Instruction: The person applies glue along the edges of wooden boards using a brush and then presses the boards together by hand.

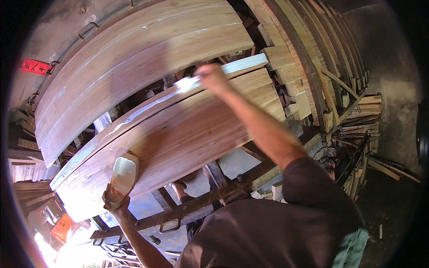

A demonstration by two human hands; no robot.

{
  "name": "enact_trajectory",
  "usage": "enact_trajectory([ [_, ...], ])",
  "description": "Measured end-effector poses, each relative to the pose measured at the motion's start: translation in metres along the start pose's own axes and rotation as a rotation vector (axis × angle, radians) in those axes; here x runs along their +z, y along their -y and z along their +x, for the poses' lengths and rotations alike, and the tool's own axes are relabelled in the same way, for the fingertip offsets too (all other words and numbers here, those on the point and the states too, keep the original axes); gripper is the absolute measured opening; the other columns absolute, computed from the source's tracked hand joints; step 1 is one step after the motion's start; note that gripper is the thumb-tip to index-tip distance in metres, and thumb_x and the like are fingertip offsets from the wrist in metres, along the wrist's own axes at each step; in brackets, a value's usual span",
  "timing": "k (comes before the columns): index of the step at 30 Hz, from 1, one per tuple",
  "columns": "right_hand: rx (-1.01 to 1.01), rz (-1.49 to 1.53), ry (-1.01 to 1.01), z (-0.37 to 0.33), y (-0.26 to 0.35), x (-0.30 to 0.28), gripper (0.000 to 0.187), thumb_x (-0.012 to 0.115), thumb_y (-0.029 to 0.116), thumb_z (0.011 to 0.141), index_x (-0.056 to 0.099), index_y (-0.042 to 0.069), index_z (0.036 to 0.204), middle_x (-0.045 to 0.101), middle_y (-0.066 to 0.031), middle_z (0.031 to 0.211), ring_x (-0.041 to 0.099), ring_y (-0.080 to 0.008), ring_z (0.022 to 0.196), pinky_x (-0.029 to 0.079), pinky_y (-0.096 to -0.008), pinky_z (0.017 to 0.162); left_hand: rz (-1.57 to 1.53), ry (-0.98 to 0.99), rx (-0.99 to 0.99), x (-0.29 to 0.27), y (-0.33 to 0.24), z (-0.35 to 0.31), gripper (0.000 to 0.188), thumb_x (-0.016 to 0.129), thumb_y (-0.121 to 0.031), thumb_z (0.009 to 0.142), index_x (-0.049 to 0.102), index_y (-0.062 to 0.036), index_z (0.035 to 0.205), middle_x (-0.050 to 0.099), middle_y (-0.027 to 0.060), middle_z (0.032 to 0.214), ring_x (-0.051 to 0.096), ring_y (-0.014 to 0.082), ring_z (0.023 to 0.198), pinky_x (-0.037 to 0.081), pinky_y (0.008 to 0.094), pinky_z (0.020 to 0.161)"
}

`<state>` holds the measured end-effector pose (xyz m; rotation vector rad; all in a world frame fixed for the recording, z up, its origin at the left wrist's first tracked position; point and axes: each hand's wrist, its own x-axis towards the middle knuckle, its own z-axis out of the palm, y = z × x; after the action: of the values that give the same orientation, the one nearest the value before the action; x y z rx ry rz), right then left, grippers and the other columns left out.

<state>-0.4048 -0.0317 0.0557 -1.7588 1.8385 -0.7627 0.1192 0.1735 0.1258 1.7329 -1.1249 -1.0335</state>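
My left hand [119,210] grips the narrow brownish end of a cut-open plastic container [124,173], whose inside is white. It is tilted above the near wide wooden board [201,123]. My right hand [213,78] is closed round a blurred white-ended spreading tool [187,84]; whether it is a brush or a scraper I cannot tell. The tool meets the narrow edge strip [243,65] along the board's far side. White glue-like liquid coats that strip, thick at the right and streaky toward the left.
Beyond a gap lie more wide boards [147,53] with pale seams. A dark metal frame [196,207] with handles runs below the near board. Several planks [328,49] lean at the right, above stacked timber [362,114]. An orange container [61,228] stands at lower left.
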Motion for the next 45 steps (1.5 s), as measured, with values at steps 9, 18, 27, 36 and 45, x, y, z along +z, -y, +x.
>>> enact_trajectory([
  [9,0.041,0.080,0.087,-0.017,0.128,0.103,0.008,0.070,0.008,0.072,0.071,0.003,0.079,0.070,-0.0209,0.076,0.070,-0.0365,0.073,0.056,-0.0468,0.068,0.156,0.014,0.085,-0.008,0.013,0.010,0.075,0.077,0.004,0.062,0.054,-0.0038,0.133,0.056,0.0098,0.134,0.054,0.0244,0.121,0.047,0.0389,0.104],
  [18,0.667,-0.092,-0.307,-0.047,-0.155,-0.179,0.011,0.075,0.011,0.083,0.076,0.006,0.093,0.068,-0.0033,0.070,0.059,-0.0118,0.055,0.046,-0.0292,0.046,0.238,0.034,0.118,-0.005,0.014,0.011,0.075,0.083,-0.009,0.067,0.053,-0.0043,0.136,0.060,0.0105,0.126,0.059,0.0227,0.113,0.050,0.0345,0.097],
  [27,0.531,-0.666,-0.495,-0.035,-0.181,-0.251,0.010,0.073,0.012,0.083,0.072,0.004,0.089,0.072,-0.0065,0.081,0.067,-0.0170,0.077,0.053,-0.0342,0.070,0.135,0.019,-0.038,-0.001,-0.003,-0.001,0.073,0.077,-0.005,0.072,0.051,-0.0039,0.140,0.055,0.0117,0.128,0.056,0.0260,0.114,0.049,0.0348,0.096],
  [36,0.391,0.211,-0.139,-0.058,0.008,-0.055,0.021,0.067,0.004,0.085,0.072,0.012,0.103,0.071,-0.0066,0.093,0.065,-0.0165,0.081,0.053,-0.0330,0.077,0.123,-0.051,-0.057,-0.015,0.032,-0.001,0.069,0.081,-0.001,0.069,0.055,-0.0039,0.133,0.058,0.0107,0.125,0.058,0.0230,0.110,0.050,0.0351,0.094],
  [45,0.024,0.187,-0.119,-0.049,0.058,0.052,0.012,0.068,0.005,0.083,0.072,0.005,0.094,0.070,-0.0112,0.090,0.066,-0.0236,0.077,0.054,-0.0362,0.072,0.097,-0.018,0.080,0.001,0.009,0.006,0.072,0.086,-0.010,0.065,0.058,-0.0054,0.132,0.058,0.0079,0.126,0.054,0.0237,0.116,0.046,0.0372,0.100],
])
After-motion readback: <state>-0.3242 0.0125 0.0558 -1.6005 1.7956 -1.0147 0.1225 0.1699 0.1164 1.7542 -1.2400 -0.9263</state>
